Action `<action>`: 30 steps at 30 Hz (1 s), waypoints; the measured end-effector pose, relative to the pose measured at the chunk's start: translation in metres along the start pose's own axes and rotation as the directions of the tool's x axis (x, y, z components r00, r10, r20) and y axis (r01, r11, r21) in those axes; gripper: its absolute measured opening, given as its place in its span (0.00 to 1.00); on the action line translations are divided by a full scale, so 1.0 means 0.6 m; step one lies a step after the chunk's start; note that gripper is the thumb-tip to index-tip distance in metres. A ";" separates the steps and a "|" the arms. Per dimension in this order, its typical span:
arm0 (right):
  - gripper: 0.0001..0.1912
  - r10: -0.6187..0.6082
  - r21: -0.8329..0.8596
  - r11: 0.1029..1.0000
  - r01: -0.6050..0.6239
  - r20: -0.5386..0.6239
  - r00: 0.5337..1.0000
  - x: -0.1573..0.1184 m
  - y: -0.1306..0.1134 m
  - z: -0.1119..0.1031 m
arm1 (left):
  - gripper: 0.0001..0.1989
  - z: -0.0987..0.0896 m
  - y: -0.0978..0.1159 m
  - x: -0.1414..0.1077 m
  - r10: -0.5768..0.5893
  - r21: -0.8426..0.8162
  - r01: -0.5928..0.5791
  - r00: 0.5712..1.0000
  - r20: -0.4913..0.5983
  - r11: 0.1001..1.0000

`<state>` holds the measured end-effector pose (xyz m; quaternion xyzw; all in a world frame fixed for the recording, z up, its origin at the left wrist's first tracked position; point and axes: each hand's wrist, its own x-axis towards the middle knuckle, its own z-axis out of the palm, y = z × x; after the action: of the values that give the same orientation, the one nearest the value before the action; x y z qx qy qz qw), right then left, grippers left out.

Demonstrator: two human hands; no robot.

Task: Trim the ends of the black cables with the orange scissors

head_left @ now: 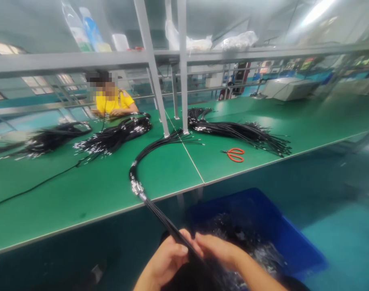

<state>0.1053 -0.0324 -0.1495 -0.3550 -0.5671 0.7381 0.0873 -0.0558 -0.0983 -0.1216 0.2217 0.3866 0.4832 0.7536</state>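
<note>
A: What are your hands holding at the bottom centre of the frame?

B: Your left hand is wrapped around a bundle of black cables, thumb lying along its side. Your right hand has its fingertips up against the same spot, but I cannot tell whether they are gripping

A: And where does your bundle run?

B: From your hands it slants up and left over the front edge of the green table, bends in the middle of the frame, and fans out its loose ends near two grey posts. Pale connectors cluster at the bend

A: What else lies around you?

B: Scissors with orange handles, right of centre, just below another cable bundle. A blue bin sits at your lower right, its contents blurred. Someone in a yellow top sits across the table, upper left
</note>
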 end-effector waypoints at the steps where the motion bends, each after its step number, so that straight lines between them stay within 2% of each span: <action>1: 0.33 0.018 0.047 0.999 -0.020 0.040 0.999 -0.002 0.005 0.006 | 0.11 -0.002 -0.005 -0.001 -0.001 0.015 0.001 1.000 -0.031 1.000; 4: 0.29 0.061 0.135 0.988 -0.074 0.096 0.994 -0.021 0.010 0.011 | 0.09 -0.003 -0.023 0.000 0.020 0.081 -0.005 0.983 -0.184 0.997; 7: 0.16 0.084 0.147 0.985 -0.087 0.025 0.996 -0.041 0.001 0.003 | 0.10 0.006 -0.036 -0.002 0.043 0.143 0.002 0.951 -0.307 0.990; 9: 0.10 0.090 0.136 0.987 -0.085 -0.032 0.995 -0.049 -0.006 -0.004 | 0.12 0.014 -0.038 -0.008 0.042 0.156 0.009 0.947 -0.319 0.988; 12: 0.08 0.082 0.125 0.990 -0.069 -0.104 0.991 -0.052 -0.011 -0.011 | 0.12 0.021 -0.038 -0.019 0.025 0.159 0.029 0.944 -0.328 0.987; 17: 0.10 0.033 0.096 0.995 -0.006 -0.286 0.958 -0.050 -0.003 -0.004 | 0.17 0.020 -0.052 -0.004 0.082 0.205 0.013 0.888 -0.452 0.979; 19: 0.09 0.024 0.086 0.996 0.002 -0.295 0.955 -0.058 -0.004 -0.003 | 0.16 0.025 -0.056 0.013 0.131 0.218 -0.035 0.887 -0.443 0.975; 21: 0.07 0.001 0.064 0.998 0.019 -0.300 0.954 -0.072 -0.010 -0.008 | 0.15 0.031 -0.052 0.028 0.163 0.231 -0.074 0.904 -0.396 0.970; 25: 0.06 -0.036 -0.013 0.999 0.034 -0.365 0.930 -0.100 -0.025 -0.038 | 0.13 0.036 -0.031 0.037 0.129 0.227 -0.057 0.941 -0.313 0.972; 27: 0.05 -0.033 -0.007 0.999 0.033 -0.395 0.918 -0.104 -0.026 -0.048 | 0.11 0.035 -0.029 0.033 0.118 0.210 -0.049 0.936 -0.332 0.977; 30: 0.05 0.019 0.078 0.997 0.009 -0.359 0.933 -0.099 -0.017 -0.043 | 0.11 0.044 -0.049 0.028 0.117 0.142 -0.067 0.920 -0.374 0.988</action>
<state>0.1619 -0.0404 -0.1177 -0.4816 -0.5114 0.6826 0.2014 -0.0142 -0.0949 -0.1325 0.1889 0.5446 0.5265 0.6249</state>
